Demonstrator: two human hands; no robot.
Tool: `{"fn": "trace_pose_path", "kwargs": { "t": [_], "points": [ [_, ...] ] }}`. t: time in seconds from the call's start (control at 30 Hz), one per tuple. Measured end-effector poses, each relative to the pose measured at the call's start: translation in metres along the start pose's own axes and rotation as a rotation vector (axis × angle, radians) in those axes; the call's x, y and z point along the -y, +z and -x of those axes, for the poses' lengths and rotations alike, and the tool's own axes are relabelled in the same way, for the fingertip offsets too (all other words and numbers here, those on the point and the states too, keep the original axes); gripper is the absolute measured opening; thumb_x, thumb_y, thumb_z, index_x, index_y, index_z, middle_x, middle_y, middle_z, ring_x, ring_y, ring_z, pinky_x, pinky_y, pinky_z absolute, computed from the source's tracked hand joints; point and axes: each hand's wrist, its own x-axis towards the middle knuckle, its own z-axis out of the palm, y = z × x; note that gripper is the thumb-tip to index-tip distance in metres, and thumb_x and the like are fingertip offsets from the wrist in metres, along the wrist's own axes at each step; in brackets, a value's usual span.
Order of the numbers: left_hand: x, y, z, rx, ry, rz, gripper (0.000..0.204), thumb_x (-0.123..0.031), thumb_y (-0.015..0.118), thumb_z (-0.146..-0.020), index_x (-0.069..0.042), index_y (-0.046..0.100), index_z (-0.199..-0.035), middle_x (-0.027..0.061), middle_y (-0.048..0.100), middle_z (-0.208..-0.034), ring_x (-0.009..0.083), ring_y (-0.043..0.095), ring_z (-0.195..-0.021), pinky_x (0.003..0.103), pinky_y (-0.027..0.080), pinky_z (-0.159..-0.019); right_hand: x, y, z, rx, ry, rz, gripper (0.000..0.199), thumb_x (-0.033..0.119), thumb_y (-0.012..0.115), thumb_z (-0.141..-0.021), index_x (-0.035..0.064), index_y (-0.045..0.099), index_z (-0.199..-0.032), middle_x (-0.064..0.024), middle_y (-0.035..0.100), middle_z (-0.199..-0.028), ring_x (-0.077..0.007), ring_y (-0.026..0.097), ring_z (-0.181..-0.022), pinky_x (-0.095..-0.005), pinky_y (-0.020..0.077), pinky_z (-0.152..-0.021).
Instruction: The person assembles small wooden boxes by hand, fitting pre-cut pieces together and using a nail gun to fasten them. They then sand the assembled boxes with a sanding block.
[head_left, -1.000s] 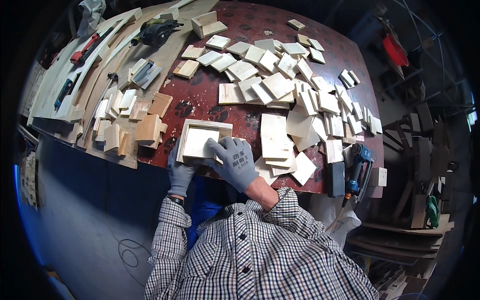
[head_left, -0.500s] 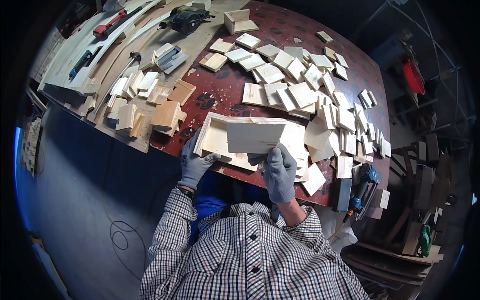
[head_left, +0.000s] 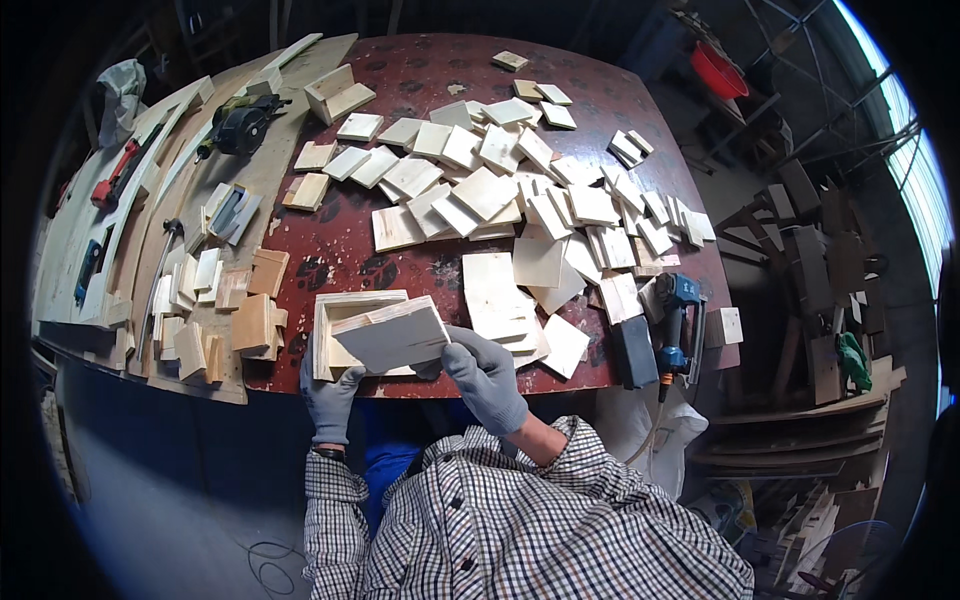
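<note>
Near the table's front edge rests a small wooden box [head_left: 320, 340] with raised sides. My left hand [head_left: 331, 398], in a grey glove, grips its near left corner, thumb on the front side. In my right hand [head_left: 487, 380], also gloved, is a flat wooden board [head_left: 395, 338], pinched at its right end. The board slants across the box and hides much of its inside. Whether it touches the box's sides, I cannot tell. To the right of the box lies a stack of pale boards [head_left: 492, 290].
Many loose wooden pieces [head_left: 485, 190] cover the dark red table [head_left: 350, 235]. A blue nail gun [head_left: 680, 320] lies at the front right beside a dark block [head_left: 636, 352]. On the left are wood blocks [head_left: 252, 322], a hammer [head_left: 172, 230] and a circular saw [head_left: 243, 125].
The whole view has swung, so the table sits further left and lower. The board in my right hand has tilted and come over the box more. My left hand still grips the box.
</note>
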Motion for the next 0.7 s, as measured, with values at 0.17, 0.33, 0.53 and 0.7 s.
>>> {"fn": "trace_pose_path", "kwargs": {
  "t": [0.17,0.33,0.53,0.7],
  "points": [
    [0.002,-0.005,-0.001,0.092,-0.089,0.062,0.105,-0.057,0.092,-0.077,0.003,0.049,-0.152,0.0193,0.062,-0.142,0.0317,0.064,-0.129,0.043,0.052,-0.110,-0.014,-0.018,0.013,-0.130,0.041,-0.076,0.045,0.029,0.058,-0.113,-0.0044,0.062,-0.142,-0.0089,0.077,-0.111,-0.0121,0.071,-0.096,-0.0286,0.0586,-0.087],
    [-0.010,-0.023,0.012,0.038,0.120,-0.006,0.124,-0.072,0.078,-0.084,0.001,0.022,-0.167,0.0225,0.037,-0.166,0.0355,0.040,-0.153,0.049,0.035,-0.126,-0.016,-0.028,0.021,-0.183,0.080,-0.042,0.048,0.033,0.060,-0.113,-0.0033,0.063,-0.144,-0.0033,0.072,-0.101,-0.0100,0.069,-0.091,-0.0266,0.0568,-0.084],
    [-0.123,-0.058,0.033,-0.010,0.245,-0.207,0.123,-0.086,0.059,-0.087,0.007,0.030,-0.162,0.0240,0.047,-0.155,0.0360,0.054,-0.138,0.047,0.049,-0.112,0.011,-0.024,0.017,0.090,0.129,0.005,0.049,0.039,0.060,-0.112,-0.0037,0.066,-0.137,-0.0063,0.073,-0.099,-0.0117,0.068,-0.083,-0.0287,0.0573,-0.078],
    [-0.156,-0.036,0.059,-0.094,-0.079,0.397,0.069,-0.048,0.054,-0.111,0.005,0.041,-0.154,0.0168,0.061,-0.135,0.0210,0.066,-0.108,0.032,0.054,-0.090,0.017,-0.003,0.005,0.388,0.127,0.191,0.044,0.036,0.062,-0.110,-0.0004,0.070,-0.134,-0.0081,0.074,-0.092,-0.0116,0.065,-0.080,-0.0291,0.0560,-0.081]
  ]
}}
